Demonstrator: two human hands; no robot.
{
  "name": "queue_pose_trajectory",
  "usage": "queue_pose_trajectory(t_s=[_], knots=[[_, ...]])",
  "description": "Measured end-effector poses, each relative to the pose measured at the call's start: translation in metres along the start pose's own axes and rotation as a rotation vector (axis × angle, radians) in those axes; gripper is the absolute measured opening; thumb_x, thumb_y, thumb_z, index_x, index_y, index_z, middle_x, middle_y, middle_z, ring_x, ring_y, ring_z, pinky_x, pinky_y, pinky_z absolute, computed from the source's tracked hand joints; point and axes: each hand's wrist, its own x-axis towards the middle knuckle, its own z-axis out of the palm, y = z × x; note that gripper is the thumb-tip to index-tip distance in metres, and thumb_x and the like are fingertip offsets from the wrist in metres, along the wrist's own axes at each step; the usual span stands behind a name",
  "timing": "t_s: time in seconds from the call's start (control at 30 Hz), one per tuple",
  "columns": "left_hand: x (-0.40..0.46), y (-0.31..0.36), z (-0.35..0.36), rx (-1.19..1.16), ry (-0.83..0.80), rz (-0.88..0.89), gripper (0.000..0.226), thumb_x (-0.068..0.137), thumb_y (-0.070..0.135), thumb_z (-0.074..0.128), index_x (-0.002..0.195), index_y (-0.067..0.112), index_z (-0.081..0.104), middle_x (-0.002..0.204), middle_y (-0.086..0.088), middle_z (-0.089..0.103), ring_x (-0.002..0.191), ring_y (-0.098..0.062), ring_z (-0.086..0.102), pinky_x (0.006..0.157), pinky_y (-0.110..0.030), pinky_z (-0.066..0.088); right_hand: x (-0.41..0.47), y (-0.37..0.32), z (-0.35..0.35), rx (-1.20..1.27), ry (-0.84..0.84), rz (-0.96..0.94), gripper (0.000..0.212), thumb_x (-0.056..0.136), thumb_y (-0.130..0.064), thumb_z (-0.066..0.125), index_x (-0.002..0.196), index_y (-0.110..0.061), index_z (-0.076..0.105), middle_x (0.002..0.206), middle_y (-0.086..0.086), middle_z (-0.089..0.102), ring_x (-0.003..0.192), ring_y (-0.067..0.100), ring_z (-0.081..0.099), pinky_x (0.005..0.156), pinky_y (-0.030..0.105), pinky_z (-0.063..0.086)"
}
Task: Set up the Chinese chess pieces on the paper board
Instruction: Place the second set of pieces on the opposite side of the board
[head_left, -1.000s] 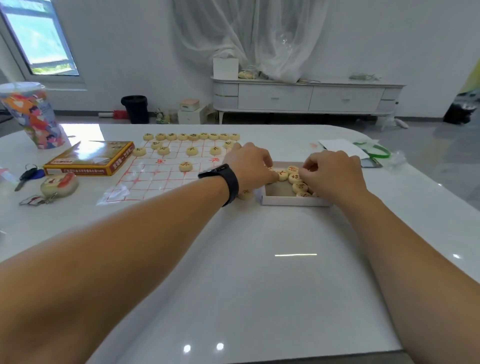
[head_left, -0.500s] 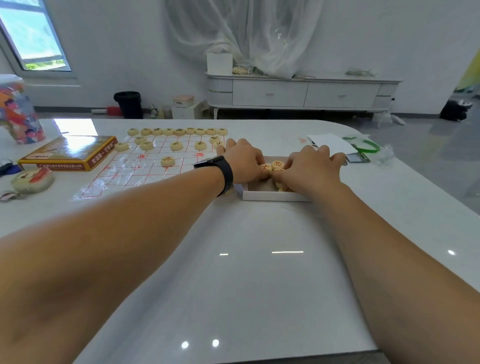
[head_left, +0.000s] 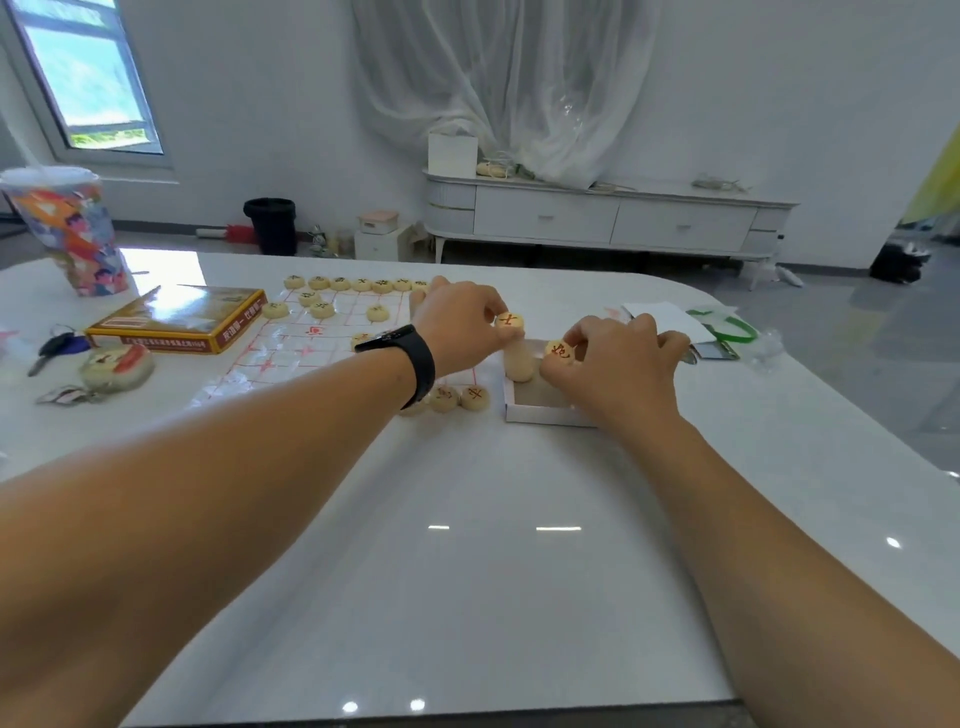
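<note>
Head view: round cream chess pieces (head_left: 509, 321), red characters on top.

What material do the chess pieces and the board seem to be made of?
Chess pieces: probably pale wood or plastic; cream discs with a matte look and painted characters. Board: a thin sheet printed with red lines; it looks glossy and wrinkled, maybe plastic-covered paper.

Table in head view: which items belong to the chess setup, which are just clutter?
Job:
paper board
pieces in far rows
red pieces at near edge
white box
piece in left hand
piece in right hand

Lying about:
patterned cup
yellow box
keys
green band
</note>
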Motion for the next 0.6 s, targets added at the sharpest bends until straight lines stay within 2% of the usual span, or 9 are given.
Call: queue_pose_trajectory(t_s=[0.13, 0.3, 0.4, 0.5, 0.6], knots=[[-0.020, -0.016, -0.025, -0.001, 0.070, -0.013, 0.034, 0.093, 0.051, 0.062, 0.120, 0.032, 0.069, 0.108, 0.011, 0.070, 0.118, -0.023, 0.046, 0.095, -0.040, 0.033, -0.011, -0.032, -0.005, -0.024, 0.070, -0.106, 0.035, 0.087, -0.052, 0.053, 0.107, -0.029, 0.069, 0.096, -0.010, 0.065, 0.098, 0.018, 0.038, 0.079, 0.040, 0.019], [-0.053, -0.050, -0.057, -0.019, 0.094, -0.047, 0.046, 0.087, 0.062, 0.064, 0.120, 0.030, 0.070, 0.109, 0.011, 0.071, 0.111, -0.018, 0.057, 0.102, -0.045, 0.040, -0.020, -0.081, -0.009, -0.046, 0.109, -0.171, 0.034, 0.086, -0.056, 0.049, 0.102, -0.032, 0.068, 0.095, -0.012, 0.067, 0.099, 0.018, 0.043, 0.078, 0.041, 0.018], [-0.073, -0.077, -0.073, -0.019, 0.120, -0.063, 0.046, 0.088, 0.061, 0.064, 0.118, 0.028, 0.071, 0.106, 0.011, 0.070, 0.105, -0.015, 0.059, 0.098, -0.041, 0.043, -0.025, -0.105, -0.007, -0.049, 0.107, -0.207, 0.035, 0.086, -0.057, 0.051, 0.102, -0.031, 0.067, 0.095, -0.011, 0.067, 0.100, 0.018, 0.044, 0.079, 0.041, 0.020], [-0.092, -0.107, -0.081, -0.026, 0.125, -0.099, 0.044, 0.089, 0.058, 0.065, 0.118, 0.027, 0.072, 0.105, 0.011, 0.070, 0.098, -0.010, 0.058, 0.087, -0.033, 0.043, -0.029, -0.125, -0.002, -0.056, 0.098, -0.235, 0.037, 0.088, -0.058, 0.051, 0.105, -0.030, 0.068, 0.099, -0.010, 0.068, 0.102, 0.018, 0.045, 0.084, 0.043, 0.024], [-0.106, -0.133, -0.078, -0.065, 0.134, -0.141, 0.041, 0.086, 0.060, 0.063, 0.112, 0.029, 0.073, 0.100, 0.015, 0.070, 0.100, -0.012, 0.061, 0.097, -0.044, 0.046, -0.030, -0.139, 0.006, -0.047, 0.091, -0.278, 0.037, 0.089, -0.058, 0.052, 0.107, -0.030, 0.068, 0.104, -0.010, 0.068, 0.105, 0.018, 0.045, 0.087, 0.043, 0.023]])
